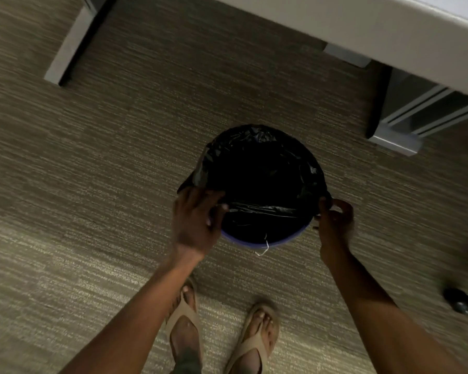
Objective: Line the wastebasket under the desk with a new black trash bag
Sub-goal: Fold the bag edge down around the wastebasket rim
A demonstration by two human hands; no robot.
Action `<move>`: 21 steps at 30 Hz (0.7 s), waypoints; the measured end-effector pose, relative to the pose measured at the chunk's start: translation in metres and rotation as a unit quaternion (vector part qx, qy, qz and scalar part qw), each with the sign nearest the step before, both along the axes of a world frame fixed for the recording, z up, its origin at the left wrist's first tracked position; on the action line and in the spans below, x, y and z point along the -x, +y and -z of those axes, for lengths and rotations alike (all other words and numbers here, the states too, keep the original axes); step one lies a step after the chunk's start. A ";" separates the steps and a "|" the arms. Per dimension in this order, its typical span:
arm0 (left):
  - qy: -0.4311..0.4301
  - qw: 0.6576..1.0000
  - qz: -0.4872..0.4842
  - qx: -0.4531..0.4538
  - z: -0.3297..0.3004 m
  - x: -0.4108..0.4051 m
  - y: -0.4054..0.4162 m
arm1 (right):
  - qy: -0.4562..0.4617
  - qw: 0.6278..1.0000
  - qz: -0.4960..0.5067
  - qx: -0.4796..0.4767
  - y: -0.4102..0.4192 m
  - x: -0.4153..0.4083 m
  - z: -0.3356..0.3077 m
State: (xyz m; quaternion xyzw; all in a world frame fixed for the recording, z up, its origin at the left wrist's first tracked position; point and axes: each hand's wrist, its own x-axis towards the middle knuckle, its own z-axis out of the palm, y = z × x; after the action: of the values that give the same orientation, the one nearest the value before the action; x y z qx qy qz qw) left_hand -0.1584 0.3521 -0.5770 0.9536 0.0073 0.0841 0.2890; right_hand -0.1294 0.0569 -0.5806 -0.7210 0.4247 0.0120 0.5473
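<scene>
Left hand [193,217] pinches bag [260,174] edge at bin's left rim. Bag sits inside bin [250,242] on carpet [92,184], near rim bare. Right hand [334,217] grips bag at bin's right. Desk [362,31] beyond bin.

A round bin [250,242] stood on the carpet [92,184], just in front of the desk [362,25]. A black bag [260,174] lined it, folded over the far and side rim, while the near rim showed bare and blue. The left hand [193,220] gripped the bag's edge at the bin's left side; the right hand [335,218] pinched the edge at the right side. Between them the bag's near edge stretched taut across the opening. Two feet in tan sandals [256,341] stood near the bin. A chair caster [461,303] sat at the right.
</scene>
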 end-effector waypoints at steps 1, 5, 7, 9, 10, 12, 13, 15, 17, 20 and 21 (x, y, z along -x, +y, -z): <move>0.036 0.998 0.036 -0.035 -0.001 0.007 -0.008 | 0.011 1.000 -0.021 0.004 0.004 0.006 -0.001; 0.165 0.973 0.075 -0.143 -0.002 0.021 -0.018 | 0.001 0.999 -0.009 -0.036 0.003 0.017 0.004; 0.171 0.965 0.094 -0.172 -0.002 0.020 -0.020 | -0.004 0.996 0.013 -0.093 -0.003 0.020 0.005; 0.141 0.963 0.122 -0.196 -0.004 0.021 -0.021 | 0.009 0.991 0.014 -0.132 -0.008 0.026 0.007; 0.123 0.962 0.131 -0.204 -0.006 0.023 -0.020 | 0.026 0.991 0.002 -0.134 -0.009 0.029 0.006; 0.100 0.965 0.139 -0.198 -0.007 0.031 -0.017 | 0.058 0.989 -0.026 -0.132 -0.012 0.036 0.005; 0.094 0.968 0.142 -0.187 -0.006 0.036 -0.015 | 0.065 0.988 -0.039 -0.135 -0.013 0.040 0.005; 0.075 0.974 0.139 -0.163 0.000 0.048 -0.011 | 0.072 0.985 -0.064 -0.140 -0.014 0.046 0.007; 0.057 0.981 0.127 -0.132 0.010 0.059 -0.008 | 0.068 0.984 -0.082 -0.145 -0.011 0.046 0.009; 0.067 0.989 0.111 -0.076 0.022 0.069 -0.005 | 0.065 0.986 -0.093 -0.125 -0.004 0.040 0.013; 0.082 0.990 0.104 -0.053 0.024 0.071 -0.004 | 0.064 0.987 -0.097 -0.114 -0.002 0.038 0.015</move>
State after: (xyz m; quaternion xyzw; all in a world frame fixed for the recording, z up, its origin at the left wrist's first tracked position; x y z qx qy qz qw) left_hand -0.2292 0.3476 -0.6014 0.9667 -0.0730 -0.0248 0.2439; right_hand -0.1671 0.0548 -0.5961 -0.6897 0.3823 0.1597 0.5938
